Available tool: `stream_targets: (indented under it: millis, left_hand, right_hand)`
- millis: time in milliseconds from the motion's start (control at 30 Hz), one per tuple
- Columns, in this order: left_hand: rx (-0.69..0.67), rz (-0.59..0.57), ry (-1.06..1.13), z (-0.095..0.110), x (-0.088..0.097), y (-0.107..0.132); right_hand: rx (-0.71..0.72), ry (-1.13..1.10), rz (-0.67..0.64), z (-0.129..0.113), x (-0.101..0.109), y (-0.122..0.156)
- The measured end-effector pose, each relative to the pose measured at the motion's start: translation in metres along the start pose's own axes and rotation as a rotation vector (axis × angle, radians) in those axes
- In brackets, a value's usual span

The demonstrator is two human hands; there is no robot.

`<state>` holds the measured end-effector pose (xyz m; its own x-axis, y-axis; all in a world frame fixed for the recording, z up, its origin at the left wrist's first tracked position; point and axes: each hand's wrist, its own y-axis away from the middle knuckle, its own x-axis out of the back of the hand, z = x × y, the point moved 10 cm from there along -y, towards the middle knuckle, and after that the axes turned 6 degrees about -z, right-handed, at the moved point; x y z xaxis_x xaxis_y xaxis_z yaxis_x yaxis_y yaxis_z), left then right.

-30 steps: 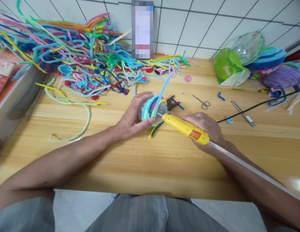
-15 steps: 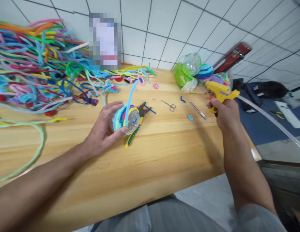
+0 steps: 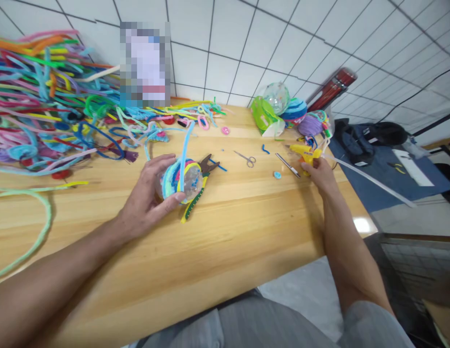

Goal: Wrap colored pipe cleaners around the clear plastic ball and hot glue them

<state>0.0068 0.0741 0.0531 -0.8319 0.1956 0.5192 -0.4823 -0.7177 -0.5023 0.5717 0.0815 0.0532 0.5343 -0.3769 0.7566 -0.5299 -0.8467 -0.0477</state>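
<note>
My left hand (image 3: 152, 191) is closed around a clear ball (image 3: 192, 182) partly wrapped in blue, teal and yellow pipe cleaners. A light blue pipe cleaner (image 3: 184, 152) sticks up from the ball, near my thumb. Just behind and beside the ball lie pliers (image 3: 196, 200) with green and yellow handles, their dark jaws apart. On the right, my right hand (image 3: 317, 171) grips a yellow glue gun (image 3: 302, 151) whose nozzle points left. A long translucent glue stick (image 3: 373, 180) extends from the gun's back. Close to this hand lies a slim metallic craft knife (image 3: 288, 165).
A big heap of coloured pipe cleaners (image 3: 47, 106) covers the table's back left. Small scissors (image 3: 246, 158) and a blue button-like disc (image 3: 277, 175) lie mid-table. Behind them are a green packet (image 3: 265, 116), a blue wrapped ball (image 3: 295, 112) and a red flask (image 3: 333, 89).
My right hand has brought the glue gun lower and closer to the tabletop. The left hand still holds the ball; the whole view has shifted slightly.
</note>
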Motion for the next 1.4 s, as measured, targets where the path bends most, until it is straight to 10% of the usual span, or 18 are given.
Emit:
stream_targets:
  millis: [200, 300, 433, 600, 767, 1400]
  left_hand:
    - [-0.02, 0.018, -0.005, 0.008, -0.004, -0.002]
    - [-0.057, 0.027, -0.008, 0.013, -0.004, -0.004]
    - [-0.059, 0.037, -0.028, 0.014, -0.005, -0.005]
    - [-0.069, 0.011, -0.009, 0.016, -0.008, -0.006]
    - [-0.085, 0.028, 0.023, 0.016, -0.009, -0.008]
    - [-0.16, 0.056, 0.009, 0.022, -0.008, -0.007]
  right_hand:
    - [0.065, 0.308, -0.059, -0.027, 0.017, 0.073]
    - [0.468, 0.188, -0.344, -0.11, -0.033, 0.127]
    - [0.954, 0.0, -0.39, -0.241, -0.073, 0.194]
    - [1.109, -0.082, -0.511, -0.319, -0.13, 0.214]
    - [1.04, -0.185, -0.565, -0.321, -0.16, 0.204]
    - [0.852, -0.405, -0.555, -0.3, -0.171, 0.195]
